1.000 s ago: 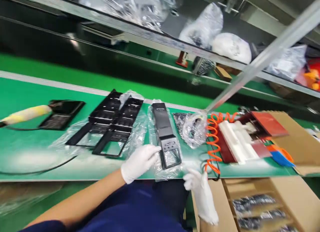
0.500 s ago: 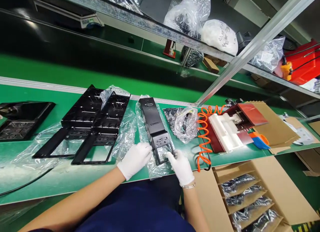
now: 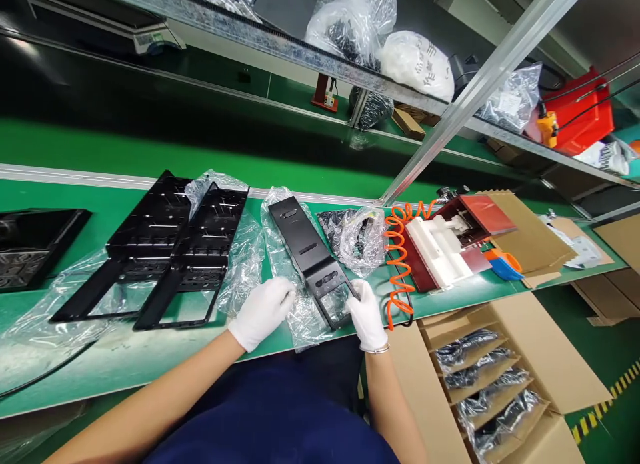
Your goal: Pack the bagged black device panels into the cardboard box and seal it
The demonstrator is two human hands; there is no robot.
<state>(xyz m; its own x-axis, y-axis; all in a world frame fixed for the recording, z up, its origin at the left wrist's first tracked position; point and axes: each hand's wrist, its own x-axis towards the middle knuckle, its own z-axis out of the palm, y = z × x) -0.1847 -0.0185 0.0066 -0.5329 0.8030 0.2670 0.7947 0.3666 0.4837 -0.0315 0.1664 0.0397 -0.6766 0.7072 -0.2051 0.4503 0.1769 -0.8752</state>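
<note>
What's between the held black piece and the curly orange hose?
In the head view, a plastic-wrapped bundle and, nearer the person, the right hand.

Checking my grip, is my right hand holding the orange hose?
No, the right hand holds the black panel, apart from the hose.

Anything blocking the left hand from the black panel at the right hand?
Nothing solid visible. Only the clear plastic bag shows in the small gap between the left hand and the black panel. The right hand is at the panel's lower right edge.
</note>
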